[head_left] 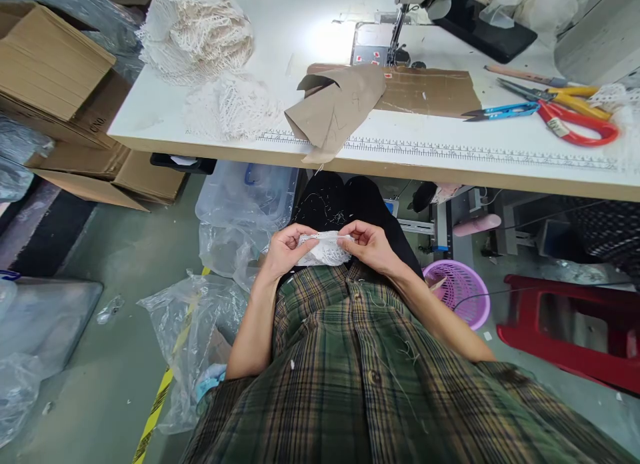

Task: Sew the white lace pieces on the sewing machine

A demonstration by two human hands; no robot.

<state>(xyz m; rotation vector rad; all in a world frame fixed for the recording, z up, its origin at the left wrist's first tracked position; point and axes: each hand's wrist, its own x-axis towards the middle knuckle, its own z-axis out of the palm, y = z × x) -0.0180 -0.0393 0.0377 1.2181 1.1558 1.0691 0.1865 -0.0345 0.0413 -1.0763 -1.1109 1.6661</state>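
head cam — pinching white lace piece point(328, 253) with left hand point(284, 252) and right hand point(372, 247) — probably midway, judging by lace pile point(206, 36) left on table point(273, 31)

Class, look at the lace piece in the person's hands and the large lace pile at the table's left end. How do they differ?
Size: the lace piece is small; the lace pile is far bulkier.
Support: the lace piece is pinched by the left hand and right hand, while the lace pile rests on the table.
Pose: the lace piece has a fairly straight upper edge; the lace pile lies in loose folds.
Shared: both are pale openwork.
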